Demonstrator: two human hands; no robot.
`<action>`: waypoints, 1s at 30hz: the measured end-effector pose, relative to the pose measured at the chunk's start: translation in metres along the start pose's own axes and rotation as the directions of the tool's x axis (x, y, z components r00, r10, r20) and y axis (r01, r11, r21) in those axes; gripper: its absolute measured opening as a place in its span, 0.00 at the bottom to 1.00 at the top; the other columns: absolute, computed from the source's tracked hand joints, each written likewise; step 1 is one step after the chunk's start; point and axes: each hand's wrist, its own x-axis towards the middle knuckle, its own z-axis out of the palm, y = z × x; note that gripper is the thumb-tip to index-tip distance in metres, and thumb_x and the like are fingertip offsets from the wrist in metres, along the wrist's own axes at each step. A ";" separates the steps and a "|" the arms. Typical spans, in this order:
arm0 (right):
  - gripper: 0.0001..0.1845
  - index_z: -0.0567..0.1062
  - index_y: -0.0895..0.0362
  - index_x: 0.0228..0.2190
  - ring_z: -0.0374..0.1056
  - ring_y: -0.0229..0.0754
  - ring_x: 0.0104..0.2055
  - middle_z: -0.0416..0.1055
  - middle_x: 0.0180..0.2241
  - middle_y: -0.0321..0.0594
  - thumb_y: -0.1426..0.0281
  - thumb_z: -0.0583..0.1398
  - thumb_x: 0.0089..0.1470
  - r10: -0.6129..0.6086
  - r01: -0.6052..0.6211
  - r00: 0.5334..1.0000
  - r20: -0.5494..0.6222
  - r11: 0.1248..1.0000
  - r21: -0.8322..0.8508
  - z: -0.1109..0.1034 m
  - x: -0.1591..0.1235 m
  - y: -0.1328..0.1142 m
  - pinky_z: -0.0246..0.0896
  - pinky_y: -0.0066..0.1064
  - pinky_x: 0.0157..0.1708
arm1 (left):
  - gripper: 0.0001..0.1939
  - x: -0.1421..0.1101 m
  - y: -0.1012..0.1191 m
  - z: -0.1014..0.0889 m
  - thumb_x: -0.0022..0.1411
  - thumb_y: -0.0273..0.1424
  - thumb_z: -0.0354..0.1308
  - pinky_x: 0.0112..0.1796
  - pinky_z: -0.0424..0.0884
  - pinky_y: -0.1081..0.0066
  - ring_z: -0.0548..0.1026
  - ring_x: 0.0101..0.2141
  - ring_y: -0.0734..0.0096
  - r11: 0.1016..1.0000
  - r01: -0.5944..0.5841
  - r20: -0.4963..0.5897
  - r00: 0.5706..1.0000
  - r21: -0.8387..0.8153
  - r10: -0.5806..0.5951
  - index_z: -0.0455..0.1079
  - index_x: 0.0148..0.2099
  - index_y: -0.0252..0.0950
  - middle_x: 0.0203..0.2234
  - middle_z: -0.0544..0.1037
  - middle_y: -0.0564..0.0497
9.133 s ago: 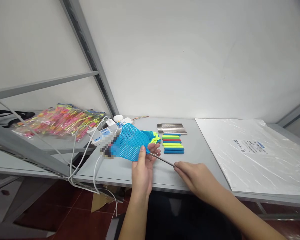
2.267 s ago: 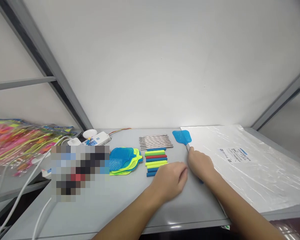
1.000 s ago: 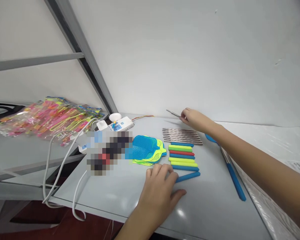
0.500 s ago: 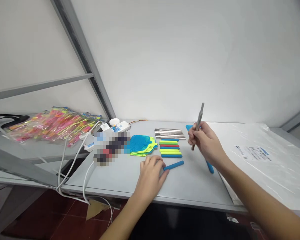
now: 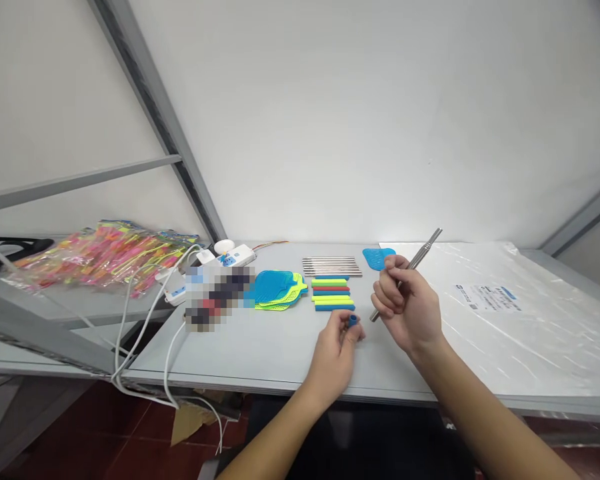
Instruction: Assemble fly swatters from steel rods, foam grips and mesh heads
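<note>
Plastic bags point(image 5: 105, 257), power strips point(image 5: 239, 256), metal frame point(image 5: 80, 182)

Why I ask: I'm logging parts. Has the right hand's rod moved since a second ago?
Yes: the metal rod moved rightward, from behind the rod row to its right side.

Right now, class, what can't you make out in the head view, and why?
All in the head view:
Blue tube: mostly hidden by the left hand.
Metal rod: middle covered by the right hand.
Blue mesh paddle: lower end behind the right hand.
Label: small print too small to read.
White wrapped sheet: cut off by the right edge.
Pixelated patch: contents blurred out.
</note>
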 end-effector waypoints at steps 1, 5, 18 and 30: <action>0.04 0.68 0.53 0.30 0.36 0.32 0.15 0.47 0.13 0.24 0.73 0.54 0.54 -0.005 0.005 1.000 0.005 1.000 -0.007 0.002 0.000 0.002 0.38 0.23 0.13 | 0.08 -0.002 -0.001 0.002 0.70 0.36 0.47 0.41 0.66 0.69 0.71 0.35 0.70 1.000 0.010 0.031 0.999 0.016 -0.010 0.62 0.44 0.37 0.32 0.73 0.51; 0.04 0.68 0.52 0.30 0.37 0.32 0.15 0.48 0.12 0.24 0.72 0.54 0.55 -0.007 0.008 1.000 0.022 0.999 -0.049 0.006 0.000 0.011 0.38 0.23 0.13 | 0.09 -0.007 -0.001 0.003 0.71 0.35 0.43 0.40 0.65 0.69 0.70 0.35 0.70 0.996 0.019 0.111 0.993 0.085 -0.028 0.62 0.43 0.38 0.34 0.72 0.51; 0.09 0.71 0.55 0.30 0.46 0.32 0.17 0.52 0.15 0.27 0.73 0.53 0.58 -0.039 0.077 0.987 0.159 0.968 -0.238 0.001 -0.003 0.021 0.42 0.25 0.18 | 0.11 -0.002 -0.002 -0.002 0.72 0.36 0.40 0.36 0.62 0.70 0.65 0.32 0.71 0.996 0.050 0.208 0.976 0.072 -0.064 0.60 0.46 0.38 0.29 0.67 0.54; 0.11 0.73 0.52 0.42 0.69 0.41 0.35 0.69 0.34 0.38 0.68 0.58 0.56 0.101 -0.013 0.985 0.141 0.856 -0.517 -0.017 -0.008 0.025 0.66 0.30 0.26 | 0.14 -0.001 -0.001 -0.001 0.71 0.39 0.40 0.36 0.62 0.70 0.66 0.31 0.70 0.995 0.095 0.190 0.977 0.036 -0.100 0.61 0.40 0.38 0.28 0.67 0.54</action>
